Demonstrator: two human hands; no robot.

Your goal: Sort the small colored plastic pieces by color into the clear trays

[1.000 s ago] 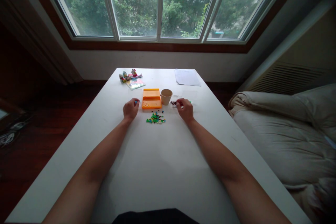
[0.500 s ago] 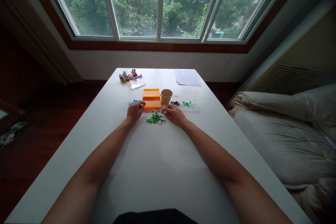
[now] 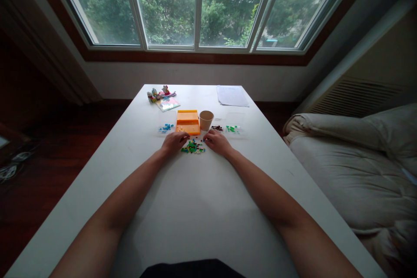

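A loose pile of small green, blue, yellow and dark building bricks [image 3: 193, 147] lies on the white table between my hands. My left hand [image 3: 174, 142] reaches the pile's upper left side, fingers bent together, their tips just in front of the orange box. At the upper right side, my right hand [image 3: 217, 141] rests on the table with thumb and fingers drawn together. Anything between either hand's fingertips is too small to make out. Beyond the left hand stands the open orange box [image 3: 188, 118], a few pale bits in its front part.
A paper cup [image 3: 206, 120] stands right of the orange box. Clear containers hold blue bricks [image 3: 166, 127], dark brown bricks [image 3: 217, 128] and green bricks [image 3: 232, 129]. Farther back are small toy figures [image 3: 160, 93], a colourful card [image 3: 168, 104] and white paper sheets [image 3: 232, 96].
My left hand has moved right and nearer, from the orange box's front left to the brick pile, uncovering the blue bricks. My right hand has barely shifted, its fingers drawn closer together.
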